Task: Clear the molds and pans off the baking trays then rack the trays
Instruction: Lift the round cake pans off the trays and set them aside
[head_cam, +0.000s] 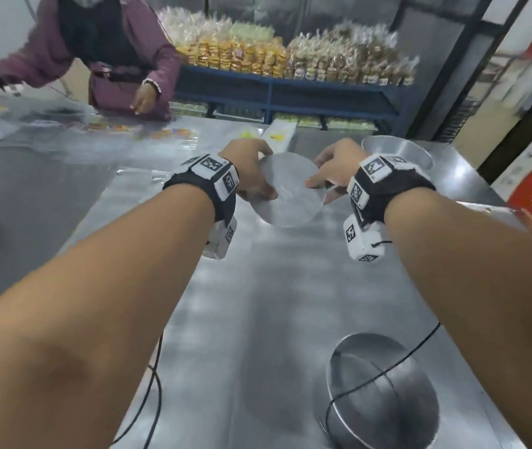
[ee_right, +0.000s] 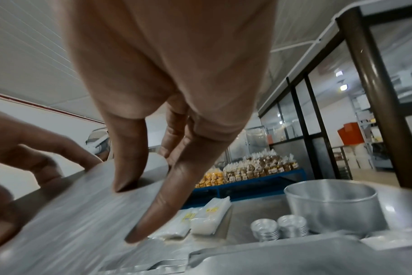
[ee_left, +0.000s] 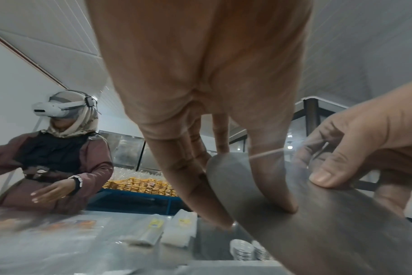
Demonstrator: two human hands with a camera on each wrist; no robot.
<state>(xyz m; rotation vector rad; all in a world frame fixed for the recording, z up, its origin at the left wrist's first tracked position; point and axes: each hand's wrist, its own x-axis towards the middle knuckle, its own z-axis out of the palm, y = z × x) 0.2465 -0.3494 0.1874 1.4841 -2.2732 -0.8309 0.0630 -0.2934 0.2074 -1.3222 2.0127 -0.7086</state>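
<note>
A round metal pan (head_cam: 290, 192) hangs tilted above the far end of a large silver baking tray (head_cam: 258, 303), its flat base turned toward me. My left hand (head_cam: 258, 179) grips its left edge, thumb on the base and fingers behind. On the opposite edge my right hand (head_cam: 326, 176) grips it the same way. The left wrist view shows the pan (ee_left: 318, 214) with my left thumb pressed on it and the right hand (ee_left: 336, 161) pinching the rim. In the right wrist view the pan (ee_right: 71, 214) is blurred under my fingers (ee_right: 129, 158).
A second round pan (head_cam: 384, 390) lies upside down on the tray's near right. A deep pan (ee_right: 332, 204) and two stacks of small fluted molds (ee_right: 280, 228) stand beyond the tray. Plastic bags (head_cam: 277, 136) lie on the steel table. Another person (head_cam: 112, 53) works at the far left.
</note>
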